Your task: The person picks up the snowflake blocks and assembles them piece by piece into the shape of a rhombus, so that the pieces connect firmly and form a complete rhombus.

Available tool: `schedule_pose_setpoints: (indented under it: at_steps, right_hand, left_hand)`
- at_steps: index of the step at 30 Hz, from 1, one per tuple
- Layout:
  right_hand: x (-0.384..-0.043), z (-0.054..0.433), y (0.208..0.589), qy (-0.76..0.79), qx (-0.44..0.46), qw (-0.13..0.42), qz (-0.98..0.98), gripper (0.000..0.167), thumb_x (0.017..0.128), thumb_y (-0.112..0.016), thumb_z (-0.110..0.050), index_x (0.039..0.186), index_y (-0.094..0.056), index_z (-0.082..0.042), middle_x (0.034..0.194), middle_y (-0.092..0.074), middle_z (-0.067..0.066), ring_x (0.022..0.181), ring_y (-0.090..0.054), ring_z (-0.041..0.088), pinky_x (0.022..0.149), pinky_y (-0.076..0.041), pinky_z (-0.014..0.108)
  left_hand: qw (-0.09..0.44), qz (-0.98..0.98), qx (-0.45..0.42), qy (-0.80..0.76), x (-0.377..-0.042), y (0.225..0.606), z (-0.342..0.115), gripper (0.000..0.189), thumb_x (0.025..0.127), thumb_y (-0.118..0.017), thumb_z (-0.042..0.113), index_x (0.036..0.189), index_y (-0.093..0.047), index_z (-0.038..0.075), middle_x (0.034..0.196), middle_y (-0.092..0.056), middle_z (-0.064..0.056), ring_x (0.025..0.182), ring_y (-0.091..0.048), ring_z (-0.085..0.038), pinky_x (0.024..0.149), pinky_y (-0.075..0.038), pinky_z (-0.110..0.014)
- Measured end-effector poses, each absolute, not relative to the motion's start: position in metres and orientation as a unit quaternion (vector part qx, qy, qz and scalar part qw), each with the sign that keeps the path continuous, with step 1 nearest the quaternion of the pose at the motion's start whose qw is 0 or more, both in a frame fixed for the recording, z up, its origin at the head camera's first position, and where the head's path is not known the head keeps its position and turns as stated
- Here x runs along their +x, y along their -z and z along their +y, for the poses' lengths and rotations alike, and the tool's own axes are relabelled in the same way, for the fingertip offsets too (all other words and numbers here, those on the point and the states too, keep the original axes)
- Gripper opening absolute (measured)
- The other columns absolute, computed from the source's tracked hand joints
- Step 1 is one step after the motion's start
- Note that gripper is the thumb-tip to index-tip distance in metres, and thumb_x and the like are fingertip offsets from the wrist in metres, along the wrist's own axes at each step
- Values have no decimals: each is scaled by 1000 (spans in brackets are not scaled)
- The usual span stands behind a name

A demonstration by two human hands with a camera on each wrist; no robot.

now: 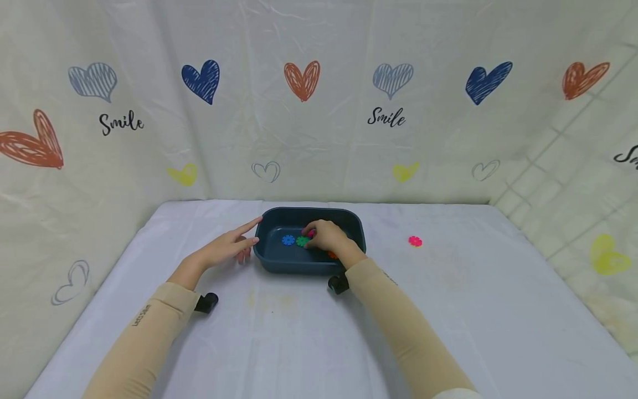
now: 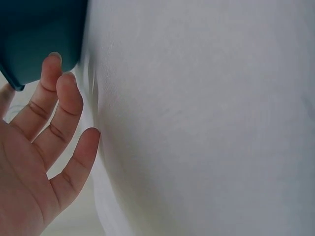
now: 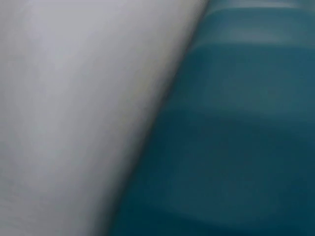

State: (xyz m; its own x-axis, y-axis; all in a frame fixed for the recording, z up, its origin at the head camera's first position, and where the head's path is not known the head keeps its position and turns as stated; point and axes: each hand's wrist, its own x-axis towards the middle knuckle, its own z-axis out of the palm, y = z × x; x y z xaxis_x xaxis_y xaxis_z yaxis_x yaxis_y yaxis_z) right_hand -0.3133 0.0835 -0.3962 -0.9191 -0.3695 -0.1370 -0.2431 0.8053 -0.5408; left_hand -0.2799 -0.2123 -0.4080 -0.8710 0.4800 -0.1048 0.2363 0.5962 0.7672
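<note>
OK, R hand (image 1: 326, 235) in blue bin (image 1: 309, 267), fingers bent, can't tell if gripping. Green pc (image 1: 301, 241) in bin, just L of R fingertips; L hand (image 1: 224, 246) farther, fingers spread at bin's L end.

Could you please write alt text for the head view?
A person's right hand reaches into a blue tray of colourful discs; the left hand is at its left end. One pink disc lies outside, to the right.

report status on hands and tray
Left hand at left end of tray. Right hand inside, grip unclear, partly hiding colored pieces. Pink piece outside, to the right.
</note>
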Motion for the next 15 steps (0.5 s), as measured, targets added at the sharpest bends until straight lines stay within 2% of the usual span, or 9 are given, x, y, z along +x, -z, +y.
schedule_pose_setpoints:
  at_steps: [6,15]
  right_hand:
    - [-313,82,397,258,-184,124,940,39,93,-79,-22,130,-71,-13,133,-64,13,111,-62,26,96,-51,41]
    - [-316,84,398,254,-182,124,942,37,95,-77,-21,130,-72,-12,132,-65,13,111,-62,27,98,-50,42]
  left_hand:
    - [153,880,199,-403,-280,409,-212,68,109,-50,39,166,-17,24,89,-64,-13,72,-62,-26,80,-42,-41]
    - [157,876,200,-409,-279,406,-210,69,109,-51,37,166,-15,22,90,-64,-13,74,-61,-27,78,-41,-42]
